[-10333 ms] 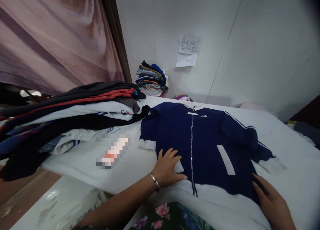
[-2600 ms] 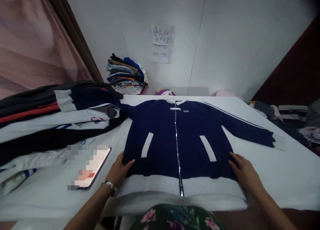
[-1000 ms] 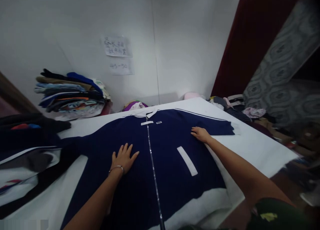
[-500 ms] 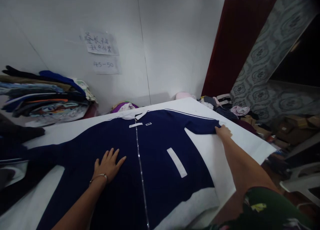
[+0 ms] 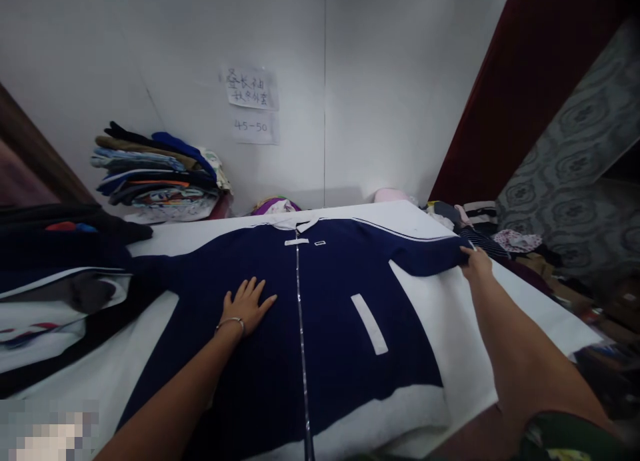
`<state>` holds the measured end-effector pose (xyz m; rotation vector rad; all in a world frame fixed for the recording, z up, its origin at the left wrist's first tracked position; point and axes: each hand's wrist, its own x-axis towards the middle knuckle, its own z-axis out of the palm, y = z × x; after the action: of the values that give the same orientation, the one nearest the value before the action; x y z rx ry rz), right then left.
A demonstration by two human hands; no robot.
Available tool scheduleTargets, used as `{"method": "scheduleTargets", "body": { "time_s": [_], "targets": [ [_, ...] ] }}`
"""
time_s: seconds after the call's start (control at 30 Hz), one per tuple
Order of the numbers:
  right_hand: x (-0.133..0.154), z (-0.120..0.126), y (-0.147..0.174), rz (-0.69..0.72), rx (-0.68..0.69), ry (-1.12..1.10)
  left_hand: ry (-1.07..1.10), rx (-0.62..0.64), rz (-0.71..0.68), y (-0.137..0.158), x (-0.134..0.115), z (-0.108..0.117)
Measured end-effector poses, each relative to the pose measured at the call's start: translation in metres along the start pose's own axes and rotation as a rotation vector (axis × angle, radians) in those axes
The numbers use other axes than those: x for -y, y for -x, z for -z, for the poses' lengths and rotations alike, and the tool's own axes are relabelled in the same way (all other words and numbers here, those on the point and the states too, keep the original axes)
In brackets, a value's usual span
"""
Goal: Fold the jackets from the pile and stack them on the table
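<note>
A navy zip-up jacket (image 5: 333, 301) lies front up across the white table (image 5: 460, 334), its white collar (image 5: 285, 225) toward the far edge. The left hand (image 5: 246, 307) rests on it left of the zipper (image 5: 301, 314), fingers spread and grasping nothing. The right hand (image 5: 477, 261) has its fingers closed on the end of the right-side sleeve (image 5: 425, 254). Far left stands a stack of folded clothes (image 5: 155, 174).

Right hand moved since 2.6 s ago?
Yes. The right hand went forward and rightward, nearer the far edge of the white table: from low beside the jacket to the end of its sleeve.
</note>
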<state>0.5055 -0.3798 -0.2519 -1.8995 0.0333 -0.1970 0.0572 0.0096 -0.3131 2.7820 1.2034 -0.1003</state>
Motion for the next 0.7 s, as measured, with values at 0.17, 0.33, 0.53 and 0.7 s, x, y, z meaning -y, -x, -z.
{"method": "scheduleTargets", "body": {
  "time_s": [0.17, 0.33, 0.53, 0.7],
  "targets": [
    [0.074, -0.029, 0.013, 0.122, 0.114, -0.381, 0.029, -0.003, -0.008, 0.000, 0.002, 0.000],
    [0.135, -0.061, 0.091, 0.522, 0.439, -0.603, 0.115, -0.208, -0.104, 0.009, -0.019, 0.019],
    [0.136, -0.091, 0.225, 0.677, 0.785, -0.450, 0.778, -0.277, -0.404, 0.052, -0.136, 0.058],
    [0.107, -0.077, 0.276, 0.750, 0.974, -0.315, 1.207, -0.132, -0.403, 0.064, -0.192, 0.058]
  ]
}}
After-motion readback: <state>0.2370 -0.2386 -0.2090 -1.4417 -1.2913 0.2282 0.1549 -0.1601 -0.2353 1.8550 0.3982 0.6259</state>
